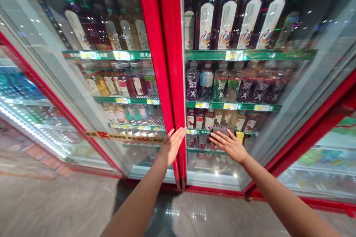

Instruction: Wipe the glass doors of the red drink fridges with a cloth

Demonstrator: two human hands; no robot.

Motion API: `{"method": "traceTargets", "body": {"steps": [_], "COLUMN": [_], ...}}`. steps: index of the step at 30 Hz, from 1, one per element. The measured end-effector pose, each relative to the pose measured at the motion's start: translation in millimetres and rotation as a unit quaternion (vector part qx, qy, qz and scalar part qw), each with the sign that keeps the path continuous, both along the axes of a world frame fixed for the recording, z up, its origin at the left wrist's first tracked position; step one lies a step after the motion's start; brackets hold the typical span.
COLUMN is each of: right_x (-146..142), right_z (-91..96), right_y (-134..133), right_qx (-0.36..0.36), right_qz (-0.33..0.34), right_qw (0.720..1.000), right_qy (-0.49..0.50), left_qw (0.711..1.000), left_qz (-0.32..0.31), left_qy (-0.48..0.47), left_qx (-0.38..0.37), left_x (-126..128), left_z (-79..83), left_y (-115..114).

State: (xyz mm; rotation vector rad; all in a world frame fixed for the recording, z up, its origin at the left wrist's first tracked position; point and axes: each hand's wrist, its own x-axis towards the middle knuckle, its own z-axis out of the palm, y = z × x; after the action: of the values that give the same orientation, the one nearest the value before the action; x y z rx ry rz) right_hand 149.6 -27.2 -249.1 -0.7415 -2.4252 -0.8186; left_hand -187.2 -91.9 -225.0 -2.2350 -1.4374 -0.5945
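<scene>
My left hand (172, 144) lies with fingers stretched out and together against the red door frame (182, 170), beside the seam where two glass cooler doors meet. My right hand (229, 145) is spread flat over a dark grey ridged pad (221, 130), pressing it to the right glass door (219, 172). A yellow piece (239, 137) shows beside this hand; I cannot tell whether it belongs to the pad. Much of the pad is hidden under the palm. Behind the glass near the right hand stand small drink bottles (199, 118).
Tall dark bottles (206, 22) fill an upper shelf, with coloured bottles (220, 83) below. Green shelf strips carry price tags. A yellow printed strip (122, 137) crosses the left door. Neighbouring coolers stand on both sides. The grey floor (69, 207) is shiny.
</scene>
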Motion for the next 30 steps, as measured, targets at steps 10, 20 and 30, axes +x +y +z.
{"method": "traceTargets", "body": {"steps": [10, 20, 30], "right_x": [-98, -85, -143], "right_z": [40.8, 41.0, 79.8], "right_y": [11, 5, 15], "right_qx": [0.015, 0.018, 0.042], "right_qz": [-0.028, 0.123, 0.132], "right_qw": [0.995, 0.992, 0.987], "right_qy": [0.098, 0.021, 0.077], "left_qw": [0.999, 1.000, 0.992], "left_qz": [-0.011, -0.008, 0.110], "left_qy": [-0.036, -0.001, -0.037], "left_qx": [0.003, -0.006, 0.038], "left_x": [-2, -7, -3], "left_z": [-5.4, -6.6, 2.8], "left_y": [-5, -17, -32]}}
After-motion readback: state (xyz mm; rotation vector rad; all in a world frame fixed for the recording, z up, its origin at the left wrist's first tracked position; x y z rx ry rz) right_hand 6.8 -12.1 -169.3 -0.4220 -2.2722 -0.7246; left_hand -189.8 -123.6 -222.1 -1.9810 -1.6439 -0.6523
